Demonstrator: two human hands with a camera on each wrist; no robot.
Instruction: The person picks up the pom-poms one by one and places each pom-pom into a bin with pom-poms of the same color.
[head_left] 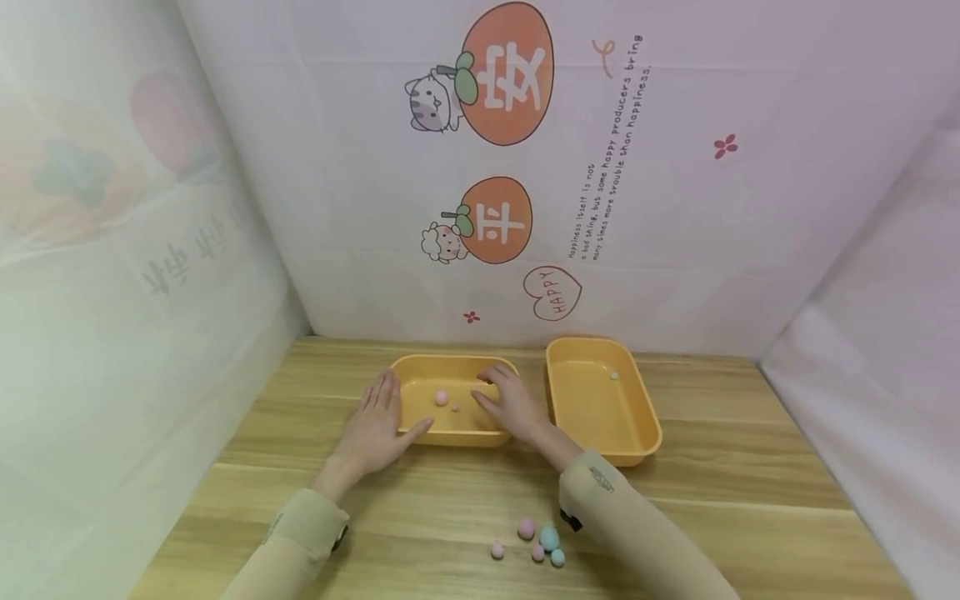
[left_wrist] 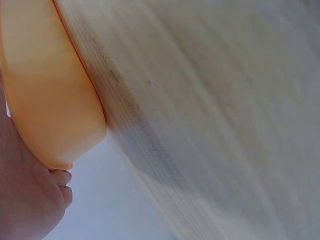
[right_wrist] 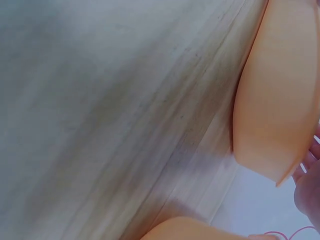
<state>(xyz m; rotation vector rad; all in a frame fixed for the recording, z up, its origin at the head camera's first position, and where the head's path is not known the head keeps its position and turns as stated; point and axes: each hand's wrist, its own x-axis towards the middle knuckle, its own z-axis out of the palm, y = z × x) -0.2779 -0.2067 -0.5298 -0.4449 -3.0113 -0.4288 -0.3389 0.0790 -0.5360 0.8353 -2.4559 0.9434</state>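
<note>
A yellow plastic tray (head_left: pixel 450 439) lies lengthwise on the table, holding a pink ball (head_left: pixel 442 398) and a smaller pinkish ball (head_left: pixel 455 408). My left hand (head_left: pixel 372 433) rests on its left end, fingers straight along the rim and thumb near the front edge. Over the right end reaches my right hand (head_left: pixel 516 404), fingers slightly bent and parted from the thumb, with nothing visible between them. In the left wrist view, the tray's outer wall (left_wrist: pixel 55 95) stands beside the hand; the right wrist view shows a tray wall (right_wrist: pixel 275 90) with fingers behind its rim.
A second yellow tray (head_left: pixel 645 446) stands to the right, with a tiny green ball (head_left: pixel 614 376) inside. Nearer on the wooden table (head_left: pixel 420 517) lie pink balls (head_left: pixel 527 528) and blue balls (head_left: pixel 550 538). A printed white cloth (head_left: pixel 675 250) rises behind, with cloth at both sides.
</note>
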